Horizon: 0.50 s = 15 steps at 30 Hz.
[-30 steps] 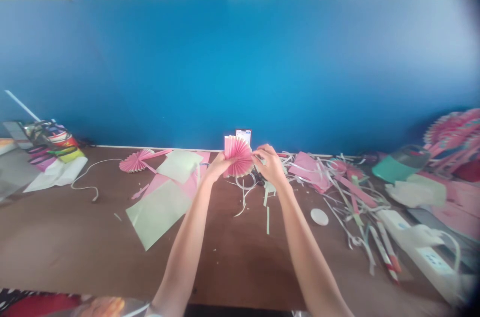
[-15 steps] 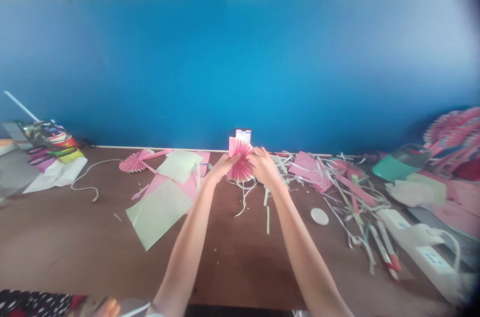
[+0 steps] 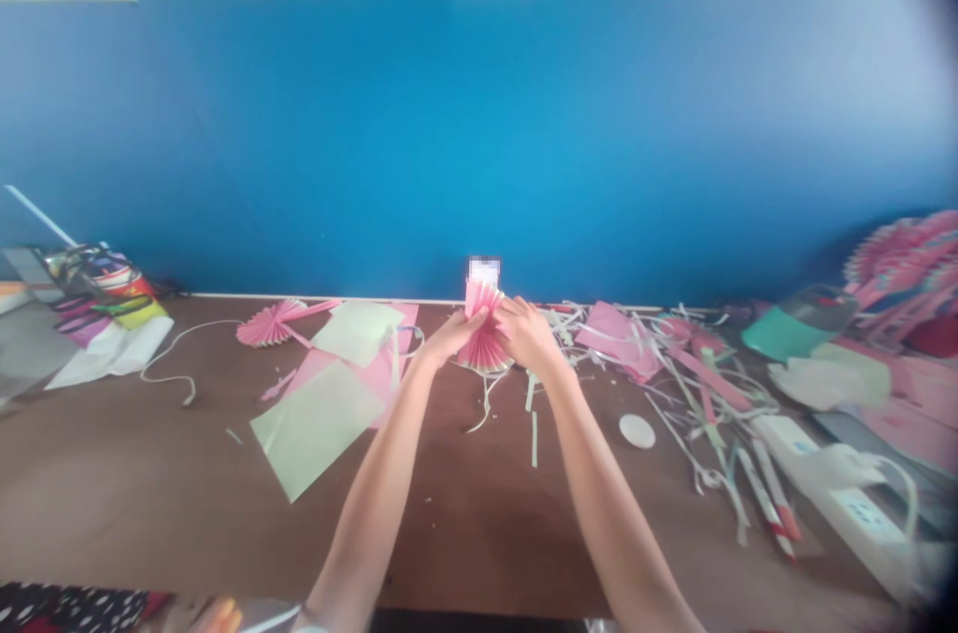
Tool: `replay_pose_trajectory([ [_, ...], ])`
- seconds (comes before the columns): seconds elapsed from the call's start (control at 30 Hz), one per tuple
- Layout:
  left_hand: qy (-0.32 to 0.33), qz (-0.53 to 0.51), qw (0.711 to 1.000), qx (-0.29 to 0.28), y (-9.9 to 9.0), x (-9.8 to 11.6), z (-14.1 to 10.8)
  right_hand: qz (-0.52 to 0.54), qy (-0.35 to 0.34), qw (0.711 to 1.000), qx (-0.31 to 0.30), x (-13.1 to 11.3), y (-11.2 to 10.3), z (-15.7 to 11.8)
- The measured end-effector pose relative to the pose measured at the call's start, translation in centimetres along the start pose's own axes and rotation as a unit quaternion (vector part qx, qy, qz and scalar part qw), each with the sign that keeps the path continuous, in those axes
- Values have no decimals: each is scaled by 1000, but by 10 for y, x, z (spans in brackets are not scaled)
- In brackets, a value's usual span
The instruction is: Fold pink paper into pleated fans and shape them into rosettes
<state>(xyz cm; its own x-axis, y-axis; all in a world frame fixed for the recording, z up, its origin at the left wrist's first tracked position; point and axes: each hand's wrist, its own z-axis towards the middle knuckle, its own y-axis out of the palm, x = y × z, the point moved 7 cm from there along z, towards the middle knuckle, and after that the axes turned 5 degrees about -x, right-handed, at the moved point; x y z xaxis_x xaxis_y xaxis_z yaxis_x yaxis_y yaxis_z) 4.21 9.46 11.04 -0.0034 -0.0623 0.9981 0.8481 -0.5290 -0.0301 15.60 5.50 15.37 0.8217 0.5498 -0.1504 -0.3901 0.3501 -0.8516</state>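
A pink pleated paper fan is held up between my two hands near the back of the table. My left hand grips its left side, thumb lying across the folds. On the right side, my right hand has its fingers closed on the pleats, and the fingertips are partly hidden. Behind the fan a phone stands against the blue wall, its lower part covered. White paper strips lie on the table just below the fan.
To the left are another pink fan, pale green sheets and a white cable. On the right lie tangled paper strips, a white disc, markers, a power strip and a green container.
The fan has dropped slightly and its folds sit at a somewhat different angle. Both hands have shifted down a little with it and keep their hold.
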Motion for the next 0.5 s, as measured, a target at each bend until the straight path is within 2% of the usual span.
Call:
replay_pose_trajectory([
  [0.1, 7, -25, 1000, 4, -1, 0, 1, 47, -1, 999, 11, 1, -1, 1],
  [0.2, 32, -53, 998, 17, -5, -2, 3, 90, 16, 995, 47, 6, -8, 0],
  [0.27, 39, -74, 995, 56, -14, -6, 6, 106, 52, 989, 90, 13, -15, -1],
  [0.37, 46, -111, 982, 148, -32, -13, 7, 156, 123, 971, 136, 29, -22, -7],
  [0.43, 59, -137, 971, 185, -39, -13, 6, 220, 152, 957, 109, 35, -15, -8],
  [0.5, 77, -157, 965, 196, -41, -9, 5, 278, 161, 945, 54, 35, -3, -7],
])
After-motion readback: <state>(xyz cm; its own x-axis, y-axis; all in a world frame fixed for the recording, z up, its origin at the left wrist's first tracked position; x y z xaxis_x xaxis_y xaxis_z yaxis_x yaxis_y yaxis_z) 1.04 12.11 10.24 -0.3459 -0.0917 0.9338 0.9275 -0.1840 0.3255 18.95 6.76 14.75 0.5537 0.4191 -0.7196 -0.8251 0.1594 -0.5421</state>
